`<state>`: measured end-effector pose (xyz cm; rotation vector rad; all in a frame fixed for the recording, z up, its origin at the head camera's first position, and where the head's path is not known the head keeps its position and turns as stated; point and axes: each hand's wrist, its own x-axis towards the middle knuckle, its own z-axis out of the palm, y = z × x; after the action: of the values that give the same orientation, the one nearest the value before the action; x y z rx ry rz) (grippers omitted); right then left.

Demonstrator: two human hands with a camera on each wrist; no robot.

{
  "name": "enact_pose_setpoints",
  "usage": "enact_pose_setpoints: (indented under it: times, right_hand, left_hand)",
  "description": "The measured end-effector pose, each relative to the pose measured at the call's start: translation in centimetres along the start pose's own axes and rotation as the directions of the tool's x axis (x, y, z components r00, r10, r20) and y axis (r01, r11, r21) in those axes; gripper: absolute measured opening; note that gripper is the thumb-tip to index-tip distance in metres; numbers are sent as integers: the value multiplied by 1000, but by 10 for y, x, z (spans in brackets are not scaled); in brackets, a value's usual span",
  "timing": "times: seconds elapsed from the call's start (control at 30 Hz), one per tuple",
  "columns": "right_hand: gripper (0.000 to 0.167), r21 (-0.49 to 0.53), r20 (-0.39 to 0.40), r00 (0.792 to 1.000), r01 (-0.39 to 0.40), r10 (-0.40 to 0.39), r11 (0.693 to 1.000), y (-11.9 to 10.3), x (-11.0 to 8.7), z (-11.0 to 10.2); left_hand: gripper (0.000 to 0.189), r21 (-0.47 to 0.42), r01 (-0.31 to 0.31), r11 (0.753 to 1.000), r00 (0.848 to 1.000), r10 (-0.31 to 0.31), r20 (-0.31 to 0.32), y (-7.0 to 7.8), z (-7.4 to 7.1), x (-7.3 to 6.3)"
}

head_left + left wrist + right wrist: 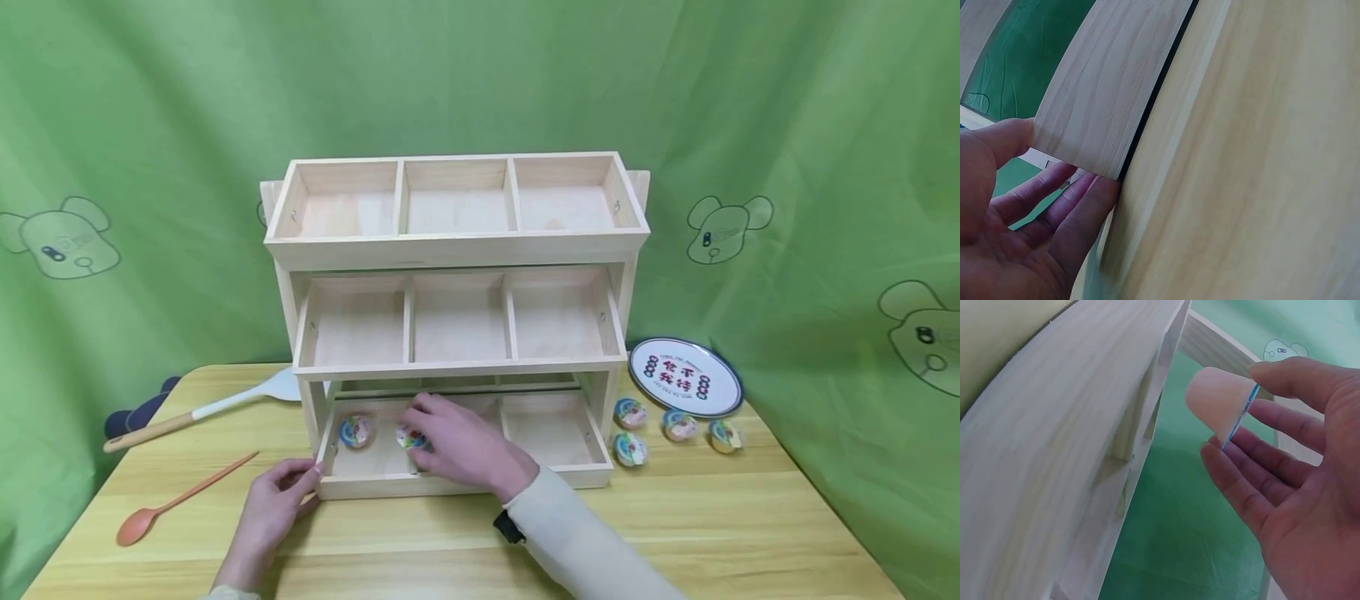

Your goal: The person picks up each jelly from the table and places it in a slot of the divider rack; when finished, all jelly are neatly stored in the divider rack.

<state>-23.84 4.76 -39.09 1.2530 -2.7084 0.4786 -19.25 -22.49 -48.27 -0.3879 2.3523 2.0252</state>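
A three-tier wooden rack has trays divided into compartments. My right hand is over the bottom tray, around its left divider, and pinches a small jelly cup by its rim. In the right wrist view that jelly cup is pale pink and tilted sideways between thumb and fingers. Another jelly cup sits in the bottom tray's left compartment. My left hand holds the front left corner of the bottom tray, thumb on the upper edge and fingers at the lower edge in the left wrist view.
Several jelly cups stand on the table right of the rack, near an oval plate with red lettering. On the left lie an orange spoon and a white spatula with a wooden handle. A green curtain hangs behind.
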Motion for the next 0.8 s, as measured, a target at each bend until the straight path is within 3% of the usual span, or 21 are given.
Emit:
enact_pose_setpoints:
  times: [0.8]
  right_hand:
    - [44, 60, 157, 986, -56, 46, 997, -5, 37, 41]
  left_hand:
    - [36, 1, -1, 1000, 1000, 1, -4, 3, 0, -1]
